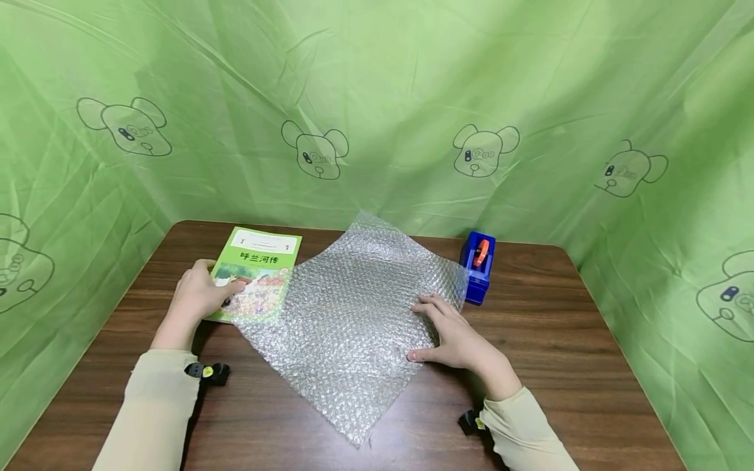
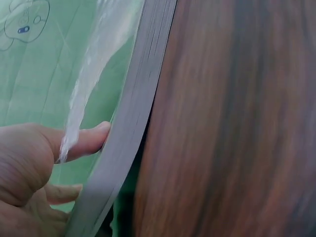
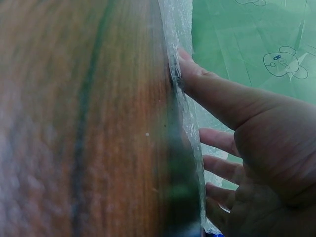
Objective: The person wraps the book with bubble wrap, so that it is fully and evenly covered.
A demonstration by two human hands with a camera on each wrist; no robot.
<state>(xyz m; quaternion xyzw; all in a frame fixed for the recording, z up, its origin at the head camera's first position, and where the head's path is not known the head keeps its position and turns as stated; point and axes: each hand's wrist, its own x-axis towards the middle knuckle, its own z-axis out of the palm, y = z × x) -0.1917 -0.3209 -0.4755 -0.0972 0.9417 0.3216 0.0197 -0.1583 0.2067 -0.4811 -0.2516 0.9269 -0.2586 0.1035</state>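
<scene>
You have the green book (image 1: 277,252) at the left of the worktop (image 1: 265,418), its lower right side meeting the bubble wrap (image 1: 353,320); which one lies uppermost there is hard to tell. Your left hand (image 1: 200,291) clamps the book's left edge, thumb on the cover, fingers at its side. Expect a firm block of pages with modest weight; the smooth cover may slip, so keep the thumb well in and hold near mid-height, lest the pages fan.

Your right hand (image 1: 459,337) rests on the wrap's right part, fingers spread apart. The sheet looks very light, soft and springy, likely to slide or curl; take it by a corner or edge, gently, sparing the bubbles. Its right corner reaches the blue tape dispenser (image 1: 477,288), so mind snagging it there.
</scene>
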